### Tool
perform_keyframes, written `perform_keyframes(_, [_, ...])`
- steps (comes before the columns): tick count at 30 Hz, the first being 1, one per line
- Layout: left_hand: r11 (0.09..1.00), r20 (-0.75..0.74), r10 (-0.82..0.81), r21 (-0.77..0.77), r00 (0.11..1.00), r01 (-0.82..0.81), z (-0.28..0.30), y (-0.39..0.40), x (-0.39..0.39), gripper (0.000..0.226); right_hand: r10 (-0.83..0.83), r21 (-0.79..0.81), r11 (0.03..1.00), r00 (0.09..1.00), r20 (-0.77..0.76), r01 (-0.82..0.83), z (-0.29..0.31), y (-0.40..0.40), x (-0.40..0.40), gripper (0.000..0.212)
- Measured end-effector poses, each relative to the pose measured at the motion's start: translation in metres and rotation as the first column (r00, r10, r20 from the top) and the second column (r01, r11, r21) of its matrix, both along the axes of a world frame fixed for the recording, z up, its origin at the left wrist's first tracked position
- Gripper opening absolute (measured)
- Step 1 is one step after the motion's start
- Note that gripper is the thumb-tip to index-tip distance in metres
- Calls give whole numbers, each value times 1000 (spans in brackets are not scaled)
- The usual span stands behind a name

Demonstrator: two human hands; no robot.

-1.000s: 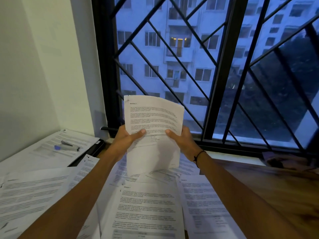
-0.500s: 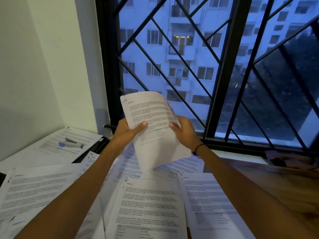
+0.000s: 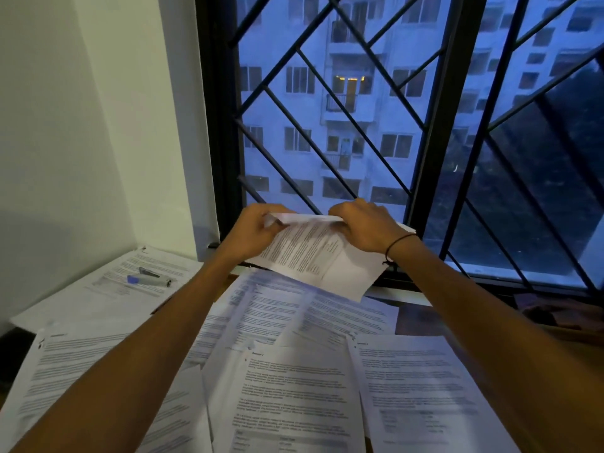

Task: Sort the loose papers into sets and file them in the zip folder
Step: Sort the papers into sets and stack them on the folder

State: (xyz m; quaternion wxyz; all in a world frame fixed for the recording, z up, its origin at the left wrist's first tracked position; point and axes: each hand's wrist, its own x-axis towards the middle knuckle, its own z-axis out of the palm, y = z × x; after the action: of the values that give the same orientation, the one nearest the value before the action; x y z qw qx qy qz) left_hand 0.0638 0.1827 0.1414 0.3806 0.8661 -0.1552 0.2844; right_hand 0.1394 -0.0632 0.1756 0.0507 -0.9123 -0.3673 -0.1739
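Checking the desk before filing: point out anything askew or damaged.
Loose papers lie overlapped at mixed angles across the desk. The sheet gripped by the left hand and right hand is bent over at its top. No tears visible.

Interior corner at dusk: pale wall (image 3: 65, 142) at left; black-framed window (image 3: 431, 132) with diagonal metal grille (image 3: 313, 70); apartment block (image 3: 353, 119) outside, one balcony lit; wooden desk (image 3: 421, 322) below.
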Motion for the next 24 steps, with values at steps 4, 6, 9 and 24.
perform_keyframes(4, [902, -189, 105, -396, 976, -174, -40, 4, -9, 14, -128, 93, 985, 974, -186, 147, -15, -37, 12, 32])
perform_keyframes(6, [856, -247, 100, -473, 964, -210, -61, 9, -15, 6, 12, 350, 930, 944, -329, 110, -33, -57, 18, 19])
perform_keyframes(9, [778, -254, 98, -583, 962, -233, -81, 10, -20, 14, 267, 687, 684, 793, -547, 244, -59, -71, 14, 25])
perform_keyframes(24, [731, -398, -51, -640, 916, -237, -101, -4, -24, 49, 391, 864, 311, 775, -496, 396, -144, -34, -1, 32])
